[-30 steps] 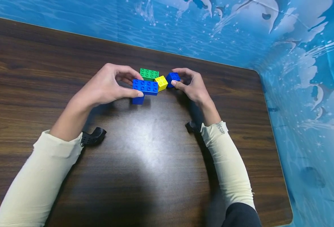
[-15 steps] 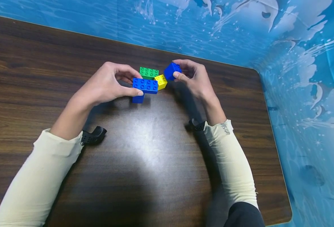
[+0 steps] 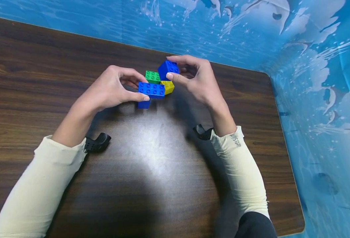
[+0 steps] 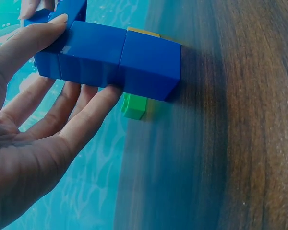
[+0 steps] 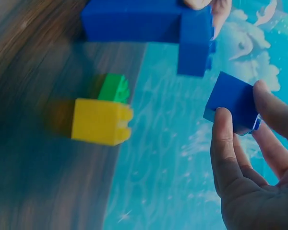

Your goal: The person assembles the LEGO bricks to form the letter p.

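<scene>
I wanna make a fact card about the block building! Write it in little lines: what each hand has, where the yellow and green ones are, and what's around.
Left hand: holds a blue stack
Stack top: long blue brick, sticking out past the part below
Right hand: pinches a small blue brick in the air, apart from the stack
Yellow brick: on the table, studs up
Green brick: beside the yellow one, studs up
Table: dark, wood-grained
Backdrop: blue water, dolphins
</scene>
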The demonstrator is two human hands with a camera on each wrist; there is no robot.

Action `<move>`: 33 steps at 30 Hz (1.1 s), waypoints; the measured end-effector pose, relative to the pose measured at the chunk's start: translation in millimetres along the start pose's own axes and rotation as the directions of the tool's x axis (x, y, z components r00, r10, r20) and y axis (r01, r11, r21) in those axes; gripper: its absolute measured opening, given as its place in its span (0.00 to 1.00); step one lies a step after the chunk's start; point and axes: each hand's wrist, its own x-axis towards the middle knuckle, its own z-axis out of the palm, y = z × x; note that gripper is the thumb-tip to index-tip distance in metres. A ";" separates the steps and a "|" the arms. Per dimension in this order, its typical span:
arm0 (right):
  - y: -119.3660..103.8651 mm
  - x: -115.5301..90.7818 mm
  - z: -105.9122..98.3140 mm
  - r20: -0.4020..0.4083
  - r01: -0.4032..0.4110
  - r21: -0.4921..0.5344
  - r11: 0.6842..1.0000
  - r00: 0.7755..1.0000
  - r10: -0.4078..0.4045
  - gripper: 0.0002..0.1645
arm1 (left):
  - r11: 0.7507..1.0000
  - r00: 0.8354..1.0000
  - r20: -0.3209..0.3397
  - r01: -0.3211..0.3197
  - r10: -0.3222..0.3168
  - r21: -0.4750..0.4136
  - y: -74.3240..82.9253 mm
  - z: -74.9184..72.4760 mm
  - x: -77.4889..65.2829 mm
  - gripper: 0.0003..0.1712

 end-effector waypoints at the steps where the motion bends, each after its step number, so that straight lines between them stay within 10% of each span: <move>1: -2.9 -0.7 1.4 0.002 0.007 0.005 1.000 1.000 -0.007 0.24 | 1.000 1.000 0.001 -0.001 0.001 0.000 0.0 0.1 -0.1 0.27; 33: -29.3 -1.2 41.8 0.091 0.083 -0.121 0.989 0.993 -0.072 0.21 | 0.999 1.000 0.010 -0.028 0.028 -0.043 -1.5 -0.9 1.0 0.25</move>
